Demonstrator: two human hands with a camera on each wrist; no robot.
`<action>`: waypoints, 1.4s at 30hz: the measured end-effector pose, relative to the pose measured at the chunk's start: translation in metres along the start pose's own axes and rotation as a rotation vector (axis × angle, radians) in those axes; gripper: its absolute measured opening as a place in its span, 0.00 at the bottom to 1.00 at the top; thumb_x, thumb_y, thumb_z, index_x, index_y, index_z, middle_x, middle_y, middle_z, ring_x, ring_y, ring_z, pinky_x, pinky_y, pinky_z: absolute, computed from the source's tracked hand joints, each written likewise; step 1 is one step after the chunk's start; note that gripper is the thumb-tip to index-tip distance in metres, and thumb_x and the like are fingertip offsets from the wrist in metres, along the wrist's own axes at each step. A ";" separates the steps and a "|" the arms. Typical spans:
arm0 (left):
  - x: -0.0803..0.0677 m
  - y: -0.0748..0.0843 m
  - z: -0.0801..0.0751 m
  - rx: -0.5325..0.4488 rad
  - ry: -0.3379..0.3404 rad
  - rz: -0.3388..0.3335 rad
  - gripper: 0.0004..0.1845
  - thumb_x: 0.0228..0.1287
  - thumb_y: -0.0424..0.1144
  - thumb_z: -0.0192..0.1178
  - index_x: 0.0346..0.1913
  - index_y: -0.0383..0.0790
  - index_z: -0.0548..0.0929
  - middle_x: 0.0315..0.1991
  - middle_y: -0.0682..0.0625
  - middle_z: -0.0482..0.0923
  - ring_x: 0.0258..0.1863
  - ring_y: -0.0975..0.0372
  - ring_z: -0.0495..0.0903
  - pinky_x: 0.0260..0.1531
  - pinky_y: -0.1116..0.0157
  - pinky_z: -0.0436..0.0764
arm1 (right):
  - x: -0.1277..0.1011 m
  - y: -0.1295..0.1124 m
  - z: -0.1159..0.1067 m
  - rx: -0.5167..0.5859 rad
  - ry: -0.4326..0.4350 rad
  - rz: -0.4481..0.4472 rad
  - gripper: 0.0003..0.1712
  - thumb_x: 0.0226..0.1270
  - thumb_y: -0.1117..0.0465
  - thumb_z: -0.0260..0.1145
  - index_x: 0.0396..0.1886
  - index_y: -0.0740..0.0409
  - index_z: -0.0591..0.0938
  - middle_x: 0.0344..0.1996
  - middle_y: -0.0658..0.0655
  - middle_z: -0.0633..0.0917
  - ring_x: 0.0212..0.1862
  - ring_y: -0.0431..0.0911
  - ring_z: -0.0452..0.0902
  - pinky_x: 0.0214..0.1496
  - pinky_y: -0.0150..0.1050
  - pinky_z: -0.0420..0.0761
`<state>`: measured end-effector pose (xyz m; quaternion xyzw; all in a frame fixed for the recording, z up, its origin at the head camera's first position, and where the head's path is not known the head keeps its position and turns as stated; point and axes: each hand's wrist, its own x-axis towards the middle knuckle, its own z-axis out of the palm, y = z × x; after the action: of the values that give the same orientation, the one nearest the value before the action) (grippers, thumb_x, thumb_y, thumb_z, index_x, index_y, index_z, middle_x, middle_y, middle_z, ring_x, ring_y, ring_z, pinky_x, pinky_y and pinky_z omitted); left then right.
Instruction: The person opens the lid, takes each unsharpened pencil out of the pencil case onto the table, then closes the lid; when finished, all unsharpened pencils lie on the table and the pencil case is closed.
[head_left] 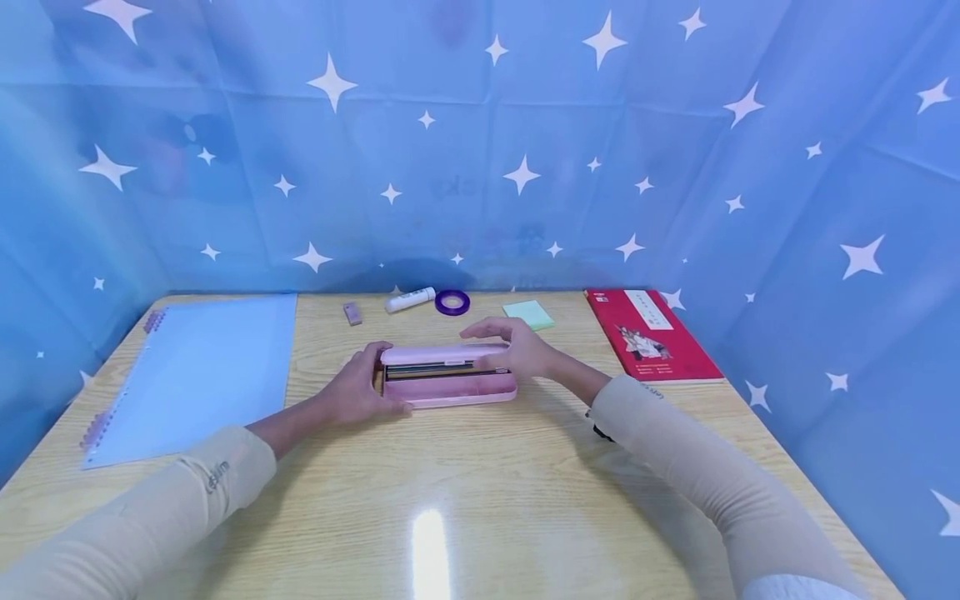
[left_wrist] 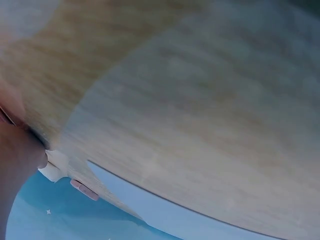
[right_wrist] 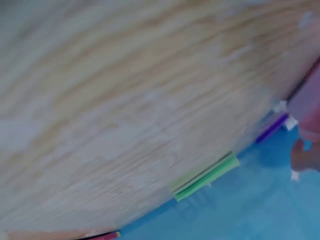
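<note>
An opened pink pencil case (head_left: 450, 389) lies on the table in the head view, with several dark and yellowish pencils (head_left: 427, 367) along its inside. My left hand (head_left: 358, 387) grips the case's left end, thumb at the front edge and fingers at the back. Over the right end is my right hand (head_left: 517, 352); its index finger stretches past the back edge while the blurred thumb lies over the inside. Only part of the left hand (left_wrist: 20, 160) shows in the left wrist view. A fingertip of the right hand (right_wrist: 306, 156) appears beside the pink case in the right wrist view.
Behind the case lie a small purple eraser-like block (head_left: 352, 313), a white tube (head_left: 410, 300), a purple tape roll (head_left: 452, 302) and green sticky notes (head_left: 528, 314). A pale blue ring-bound sheet (head_left: 202, 375) is at left, a red booklet (head_left: 652, 337) at right. A starry curtain (head_left: 450, 167) borders the table.
</note>
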<state>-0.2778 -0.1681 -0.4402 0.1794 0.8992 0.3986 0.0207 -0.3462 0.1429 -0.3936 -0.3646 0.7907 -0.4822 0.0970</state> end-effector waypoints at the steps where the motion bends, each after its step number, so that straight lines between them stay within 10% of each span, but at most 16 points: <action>1: 0.000 0.000 0.000 -0.004 0.000 -0.002 0.62 0.40 0.57 0.80 0.73 0.35 0.56 0.58 0.38 0.72 0.57 0.48 0.72 0.62 0.48 0.71 | 0.001 -0.001 -0.001 0.044 0.033 -0.011 0.26 0.58 0.68 0.74 0.57 0.67 0.80 0.57 0.64 0.82 0.63 0.63 0.72 0.66 0.61 0.69; 11: 0.003 -0.003 0.003 -0.081 0.000 0.032 0.68 0.39 0.55 0.82 0.78 0.41 0.48 0.64 0.42 0.73 0.61 0.52 0.74 0.66 0.49 0.68 | 0.009 0.000 -0.001 0.256 0.403 -0.046 0.02 0.62 0.81 0.61 0.32 0.77 0.76 0.48 0.73 0.83 0.46 0.44 0.85 0.49 0.33 0.82; 16: 0.004 -0.004 0.005 -0.092 0.003 0.037 0.71 0.41 0.55 0.81 0.79 0.47 0.40 0.65 0.44 0.72 0.62 0.52 0.72 0.66 0.47 0.66 | 0.008 0.000 -0.005 0.168 0.452 0.006 0.06 0.65 0.75 0.65 0.39 0.76 0.84 0.50 0.69 0.84 0.36 0.38 0.84 0.36 0.24 0.80; 29: 0.000 0.000 0.004 -0.089 0.019 0.100 0.75 0.42 0.51 0.82 0.79 0.46 0.31 0.64 0.39 0.72 0.63 0.46 0.72 0.64 0.47 0.69 | 0.002 0.008 -0.025 -0.085 0.294 0.053 0.25 0.67 0.69 0.66 0.63 0.65 0.78 0.60 0.65 0.79 0.55 0.62 0.78 0.56 0.53 0.79; 42: -0.003 0.007 -0.003 0.041 -0.057 -0.017 0.68 0.46 0.58 0.78 0.79 0.35 0.44 0.66 0.41 0.69 0.62 0.51 0.67 0.67 0.47 0.63 | 0.003 0.015 -0.028 -0.125 0.083 0.215 0.47 0.63 0.67 0.66 0.79 0.56 0.56 0.75 0.60 0.60 0.61 0.62 0.74 0.54 0.47 0.82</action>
<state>-0.2733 -0.1672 -0.4331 0.1836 0.9077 0.3745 0.0461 -0.3696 0.1646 -0.3914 -0.2629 0.8571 -0.4332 0.0925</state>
